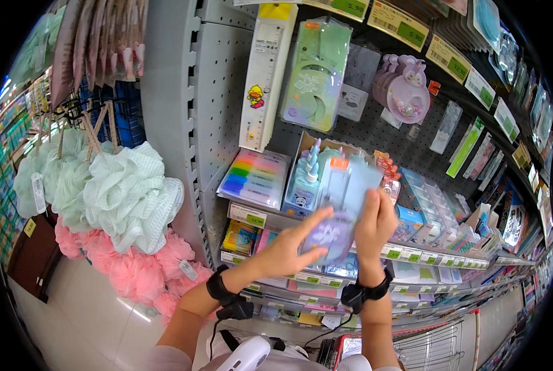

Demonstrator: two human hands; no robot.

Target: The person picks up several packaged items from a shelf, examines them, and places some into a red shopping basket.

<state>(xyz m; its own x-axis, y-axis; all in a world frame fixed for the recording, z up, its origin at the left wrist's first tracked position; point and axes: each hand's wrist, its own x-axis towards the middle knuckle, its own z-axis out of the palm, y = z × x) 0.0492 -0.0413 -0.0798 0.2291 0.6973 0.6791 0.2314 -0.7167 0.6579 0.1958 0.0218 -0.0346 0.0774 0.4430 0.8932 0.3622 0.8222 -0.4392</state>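
My right hand (376,227) grips the right edge of a flat, clear-wrapped stationery pack (343,195), pale blue above and purple below, with an orange tag. The pack is tilted and slightly blurred. At its left edge is my left hand (279,246), with thumb and index finger spread across the front; whether it grips the pack cannot be told. Behind the pack, unicorn-topped bottles (306,178) stand in an open box on the shelf. A rainbow-coloured highlighter set (258,178) lies to their left. Both wrists wear black straps with small devices.
Hard rulers (262,79), a green-and-yellow stationery pack (316,79) and purple character-shaped packs (406,90) hang above. Mint bath puffs (128,195) and pink bath puffs (137,273) hang left of a grey metal upright (172,116). A wire rack (429,348) stands low at right.
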